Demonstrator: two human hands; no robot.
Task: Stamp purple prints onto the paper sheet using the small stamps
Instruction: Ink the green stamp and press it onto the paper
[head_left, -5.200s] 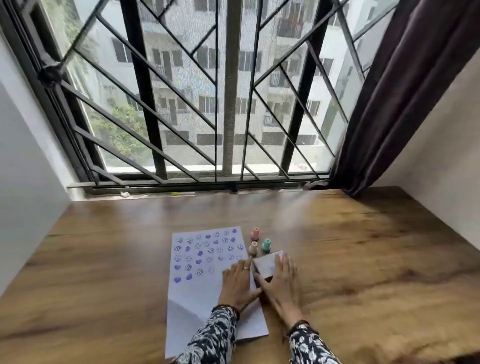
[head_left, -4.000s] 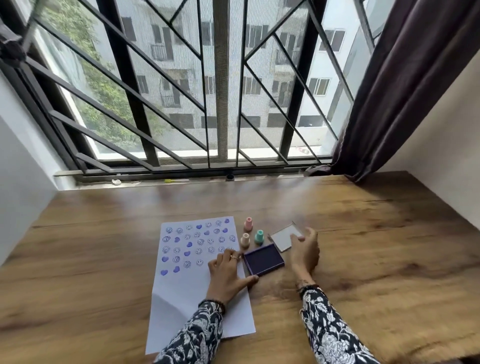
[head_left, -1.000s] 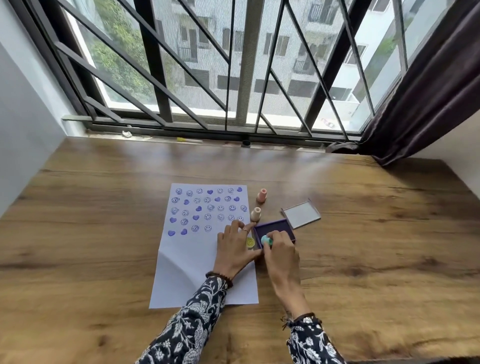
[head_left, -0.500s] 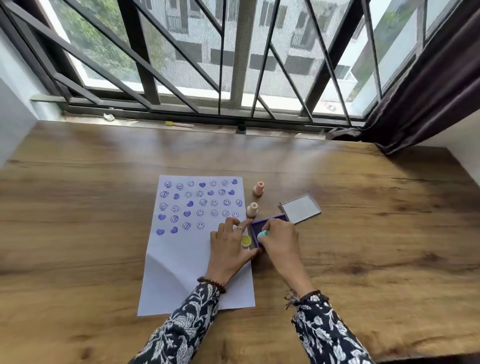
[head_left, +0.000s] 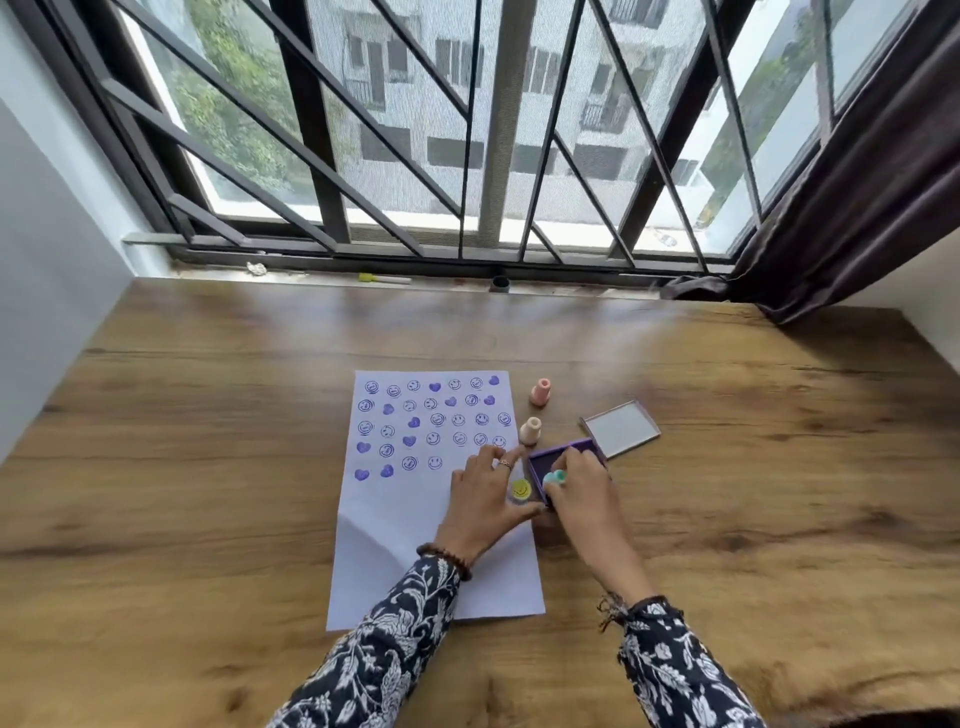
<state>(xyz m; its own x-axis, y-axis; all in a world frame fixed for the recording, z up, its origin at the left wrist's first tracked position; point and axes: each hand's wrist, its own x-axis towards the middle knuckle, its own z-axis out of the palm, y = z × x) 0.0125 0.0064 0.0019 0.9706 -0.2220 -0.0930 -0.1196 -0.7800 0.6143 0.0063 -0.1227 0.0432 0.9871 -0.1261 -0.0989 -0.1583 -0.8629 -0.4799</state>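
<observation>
A white paper sheet (head_left: 410, 519) lies lengthwise on the wooden bench (head_left: 182, 467), its far half covered in rows of purple prints (head_left: 431, 421) (smiley faces mixed with solid hearts), its near half blank with a diagonal crease. The left hand (head_left: 485, 499) rests flat on the right part of the sheet, fingers (head_left: 506, 460) spread wide and holding nothing, a ring on one finger and a beaded bracelet (head_left: 447, 553) at the wrist above a dark floral sleeve (head_left: 384, 654). Just beside the thumb side of that hand sits a yellow smiley stamp cap (head_left: 520, 489), at the sheet's right edge. Beyond it, off the paper, a peach stamp (head_left: 530, 431) stands upright near the sheet's edge, and a pink stamp (head_left: 541, 393) stands upright a little farther back. To the right of the cap, the open purple ink pad (head_left: 558, 457) lies on the bench, touching the paper's edge or just beside it. The right hand (head_left: 584, 493) is over the pad, its fingers pinched narrow around a teal stamp (head_left: 555, 478) held down at the ink surface; whether the stamp face touches the ink I cannot tell. Farther right, the pad's clear lid (head_left: 621, 429) lies flat on the bench, close to the pad's far corner.
</observation>
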